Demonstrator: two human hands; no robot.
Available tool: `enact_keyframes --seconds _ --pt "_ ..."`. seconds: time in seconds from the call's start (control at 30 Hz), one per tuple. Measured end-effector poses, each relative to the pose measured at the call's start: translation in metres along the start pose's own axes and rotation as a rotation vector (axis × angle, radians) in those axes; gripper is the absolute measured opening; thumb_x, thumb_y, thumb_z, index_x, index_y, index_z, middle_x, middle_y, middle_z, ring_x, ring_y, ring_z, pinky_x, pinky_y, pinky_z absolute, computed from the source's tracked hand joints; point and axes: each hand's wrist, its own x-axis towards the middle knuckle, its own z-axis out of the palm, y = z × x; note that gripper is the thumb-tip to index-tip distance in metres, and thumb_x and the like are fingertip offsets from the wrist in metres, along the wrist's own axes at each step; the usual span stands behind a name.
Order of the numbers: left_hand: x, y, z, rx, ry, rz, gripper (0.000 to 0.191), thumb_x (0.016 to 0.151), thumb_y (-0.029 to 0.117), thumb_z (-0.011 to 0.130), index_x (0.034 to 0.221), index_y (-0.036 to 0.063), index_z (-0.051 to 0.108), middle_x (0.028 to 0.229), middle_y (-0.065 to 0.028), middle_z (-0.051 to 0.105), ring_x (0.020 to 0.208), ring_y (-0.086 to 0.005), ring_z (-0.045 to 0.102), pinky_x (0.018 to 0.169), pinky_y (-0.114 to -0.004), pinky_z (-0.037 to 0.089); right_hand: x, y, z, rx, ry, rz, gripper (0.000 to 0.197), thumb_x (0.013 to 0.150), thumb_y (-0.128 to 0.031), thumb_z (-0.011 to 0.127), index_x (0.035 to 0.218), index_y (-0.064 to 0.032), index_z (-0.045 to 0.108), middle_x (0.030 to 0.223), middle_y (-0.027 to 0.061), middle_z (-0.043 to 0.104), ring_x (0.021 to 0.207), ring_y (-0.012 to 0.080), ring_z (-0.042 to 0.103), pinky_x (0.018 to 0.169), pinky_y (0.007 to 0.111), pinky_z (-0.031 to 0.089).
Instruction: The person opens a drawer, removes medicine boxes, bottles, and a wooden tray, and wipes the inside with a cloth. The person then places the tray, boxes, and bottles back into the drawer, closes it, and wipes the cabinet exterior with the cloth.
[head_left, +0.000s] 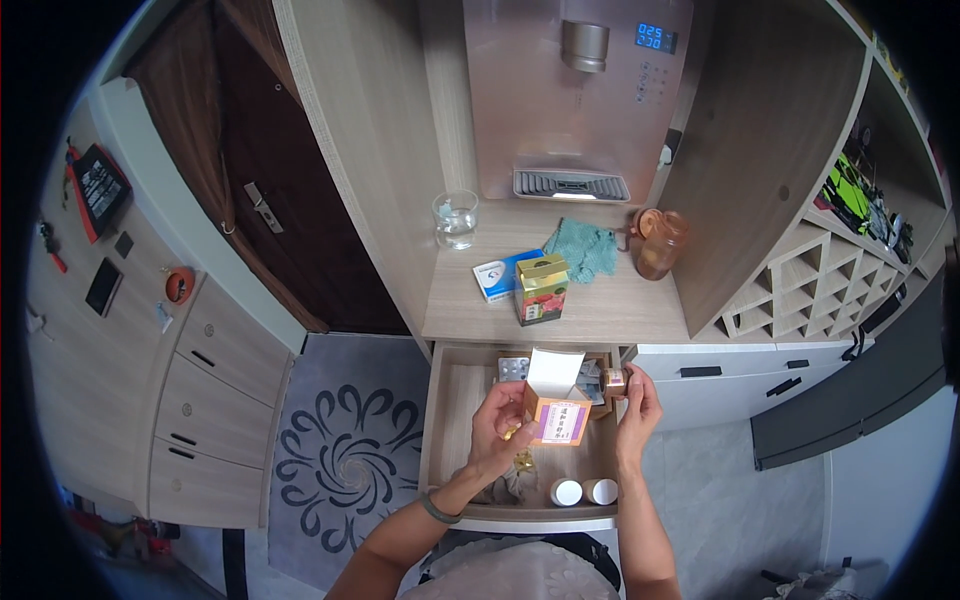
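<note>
My left hand (496, 431) grips a small orange-and-purple cardboard box (556, 424) that bears writing; its white top flap stands up and the top is open. A small brown jar (615, 382) with a label is held in the fingers of my right hand (639, 412), just right of the box. Both hands are above an open wooden drawer (457, 405). Inside it lie a silver blister pack (513, 368), gold-coloured wrapping (524, 460) and two white-topped containers (566, 493) near the front. The box hides part of the drawer's contents.
On the counter (480, 319) above the drawer are a green-and-red carton (541, 292), a blue-and-white box (495, 277), a teal cloth (583, 247), a glass of water (455, 221) and an amber bottle (663, 247). A water dispenser (525, 112) rises behind them.
</note>
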Motion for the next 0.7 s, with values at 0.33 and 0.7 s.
enact_keyframes --seconds 0.33,0.7 --pt "0.001 0.001 0.001 -0.045 0.001 -0.004 0.047 0.086 0.014 0.065 0.123 -0.004 0.043 0.108 -0.0113 0.055 0.1 -0.0151 0.059 0.089 -0.03 0.051 -0.001 -0.008 0.002 -0.003 0.01 0.018 0.027 0.099 -0.022 0.053 0.111 -0.001 0.066 0.08 -0.0039 0.054 0.067 0.0041 0.04 0.06 0.019 0.034" --pt "0.003 0.0 0.0 -0.05 0.026 -0.012 0.045 0.086 0.011 0.064 0.124 -0.0036 0.045 0.109 -0.0105 0.056 0.099 -0.0137 0.058 0.09 -0.029 0.05 0.0 0.002 -0.001 -0.015 -0.032 0.071 0.032 0.101 -0.024 0.048 0.113 0.0017 0.065 0.1 0.0044 0.064 0.087 0.0098 0.055 0.079 0.024 0.044"
